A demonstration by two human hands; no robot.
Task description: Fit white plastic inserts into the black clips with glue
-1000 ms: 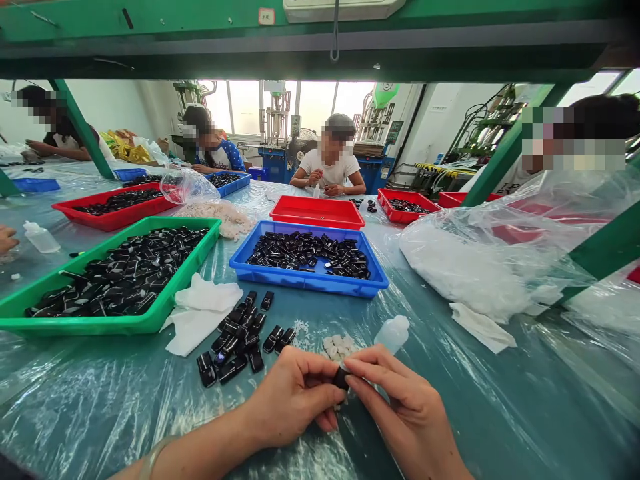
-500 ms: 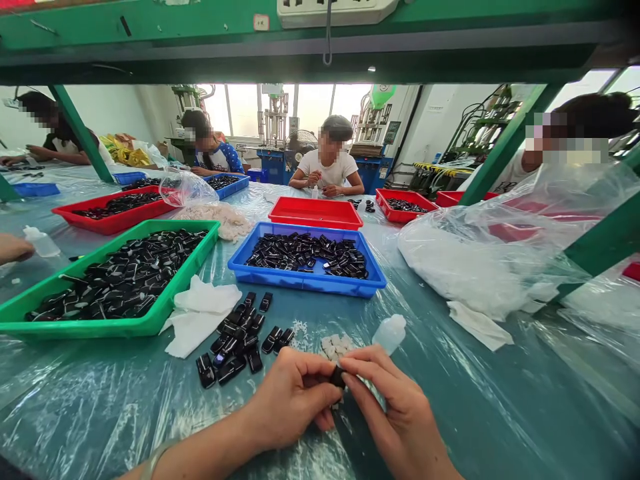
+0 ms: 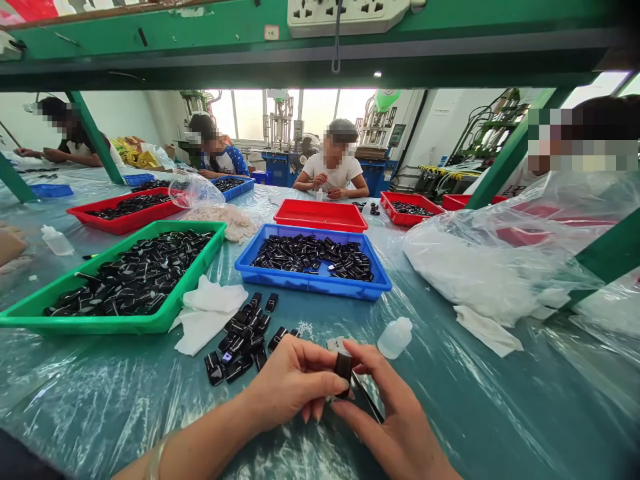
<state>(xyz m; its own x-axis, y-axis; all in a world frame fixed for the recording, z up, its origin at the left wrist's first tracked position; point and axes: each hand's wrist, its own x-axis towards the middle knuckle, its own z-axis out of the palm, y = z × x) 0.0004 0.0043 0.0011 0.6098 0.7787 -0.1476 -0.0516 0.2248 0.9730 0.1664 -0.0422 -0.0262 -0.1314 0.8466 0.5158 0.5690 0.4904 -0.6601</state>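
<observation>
My left hand [image 3: 295, 383] pinches a small black plastic piece [image 3: 343, 371] between thumb and fingers, holding it upright. My right hand [image 3: 387, 407] is closed about the same piece, index fingertip at its upper edge and thumb near its lower end. A thin dark stick-like tool [image 3: 369, 399] runs under the right palm; its kind is unclear. Just behind the fingers lie off-white bits [image 3: 336, 343], partly hidden. A pile of glossy black pieces [image 3: 243, 340] lies left of my hands, with tiny white slivers [image 3: 305, 328] beside it.
A translucent squeeze bottle [image 3: 395, 338] stands right of the hands. Behind are a blue tray [image 3: 310, 285] and a green tray [image 3: 100, 325] of black pieces, a white cloth [image 3: 207, 313] and a plastic bag [image 3: 480, 267]. Overhead runs a green shelf [image 3: 200, 40]; several people sit around.
The black piece now stands more upright and shows more between my fingers. My right thumb has moved down and left. The whole view has shifted slightly.
</observation>
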